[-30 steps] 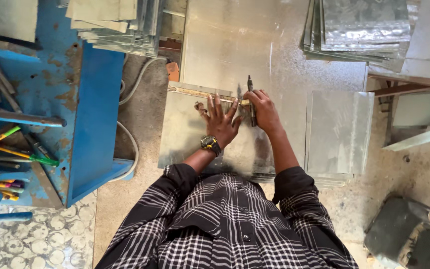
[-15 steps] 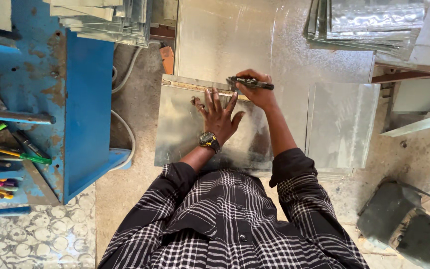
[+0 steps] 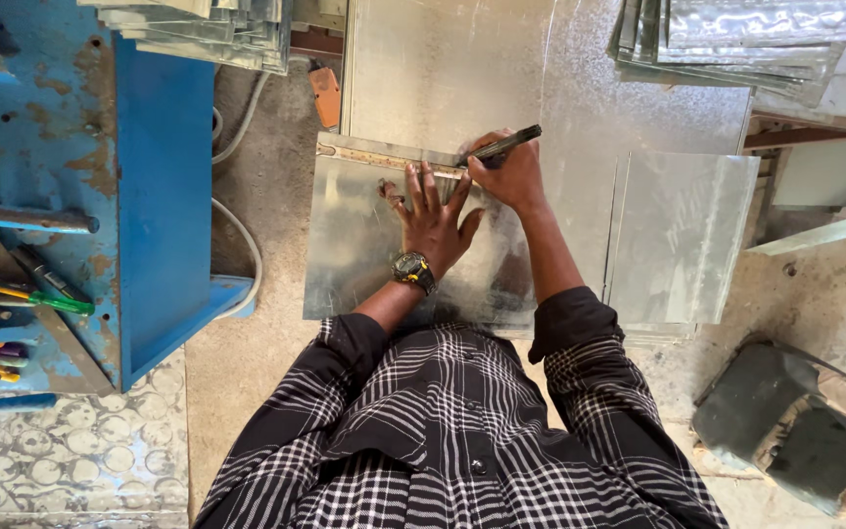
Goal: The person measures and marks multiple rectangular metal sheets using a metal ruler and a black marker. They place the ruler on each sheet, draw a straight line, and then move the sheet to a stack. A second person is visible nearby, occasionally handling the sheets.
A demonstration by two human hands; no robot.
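Observation:
A shiny metal sheet (image 3: 359, 245) lies on the floor in front of me. Along its far edge rests a flat steel ruler (image 3: 374, 159). My left hand (image 3: 431, 217), with a wristwatch, presses flat on the ruler and sheet, fingers spread. My right hand (image 3: 511, 176) grips a dark marker pen (image 3: 503, 145), its tip touching the sheet against the ruler's right end.
A blue metal stand (image 3: 164, 196) with tools and pencils is at the left. Stacks of metal sheets (image 3: 736, 39) lie at the far right and far left. A larger sheet (image 3: 443, 69) lies beyond, another sheet (image 3: 682, 235) to the right. A grey cushion (image 3: 785, 421) sits near right.
My right hand has turned the pen from upright to lying across and brought it down to the ruler's edge. The left hand stays pressed on the ruler.

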